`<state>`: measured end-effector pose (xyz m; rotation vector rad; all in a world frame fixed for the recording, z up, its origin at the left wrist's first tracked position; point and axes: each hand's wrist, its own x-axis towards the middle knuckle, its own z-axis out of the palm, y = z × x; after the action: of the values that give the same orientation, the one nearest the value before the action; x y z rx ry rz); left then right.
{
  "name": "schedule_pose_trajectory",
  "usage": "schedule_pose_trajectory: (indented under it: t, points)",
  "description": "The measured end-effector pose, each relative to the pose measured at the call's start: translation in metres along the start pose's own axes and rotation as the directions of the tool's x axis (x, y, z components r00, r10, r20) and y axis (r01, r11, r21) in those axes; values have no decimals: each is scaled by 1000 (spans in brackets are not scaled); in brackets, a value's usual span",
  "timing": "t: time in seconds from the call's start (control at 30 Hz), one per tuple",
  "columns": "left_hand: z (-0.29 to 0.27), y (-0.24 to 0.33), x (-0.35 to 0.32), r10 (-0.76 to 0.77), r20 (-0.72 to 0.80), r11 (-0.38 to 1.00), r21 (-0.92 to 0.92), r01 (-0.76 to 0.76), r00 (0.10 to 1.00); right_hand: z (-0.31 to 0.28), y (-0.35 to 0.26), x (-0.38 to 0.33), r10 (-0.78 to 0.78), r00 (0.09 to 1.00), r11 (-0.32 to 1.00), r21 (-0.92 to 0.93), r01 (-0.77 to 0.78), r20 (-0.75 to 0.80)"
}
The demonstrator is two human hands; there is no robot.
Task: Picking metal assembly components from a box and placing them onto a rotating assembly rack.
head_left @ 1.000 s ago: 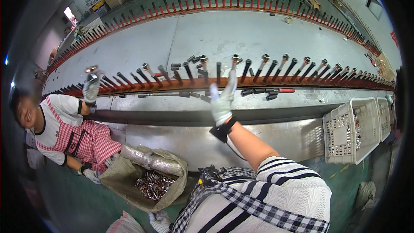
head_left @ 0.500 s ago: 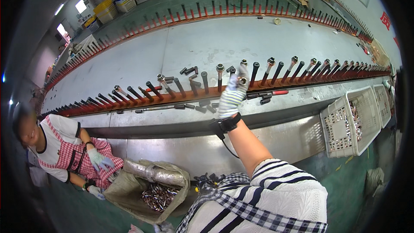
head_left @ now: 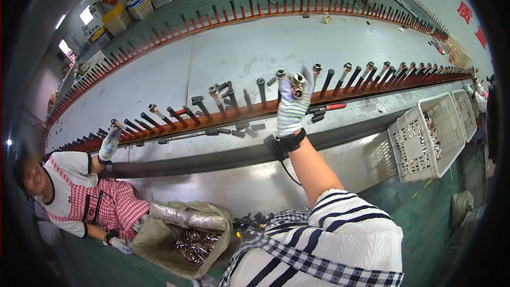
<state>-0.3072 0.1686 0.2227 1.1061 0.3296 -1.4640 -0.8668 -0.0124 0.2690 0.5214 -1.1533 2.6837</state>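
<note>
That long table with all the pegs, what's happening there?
A person's gloved right hand is raised to the row of dark pegs along the table, holding small metal parts at a peg. Some pegs to the right already carry metal parts on their tips. To the left, a co-worker's gloved hand reaches the same row. A sack of metal parts sits below, and white baskets stand on the right.

In my gloved right hand (head_left: 291, 107), raised over the rail, I grip a short silvery metal fitting (head_left: 297, 82), its open ends up.
</note>
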Motion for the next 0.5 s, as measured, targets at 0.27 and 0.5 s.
schedule_pose_trajectory:
  t: [0.27,0.5]
  points:
    - [-33,35,23,-550,357,765,-148,627,755,-30,24,42,-37,962,918,-371,140,271]
    - [-9,1,15,-53,77,999,15,52,996,-60,17,50,93,990,971,229,-68,-102]
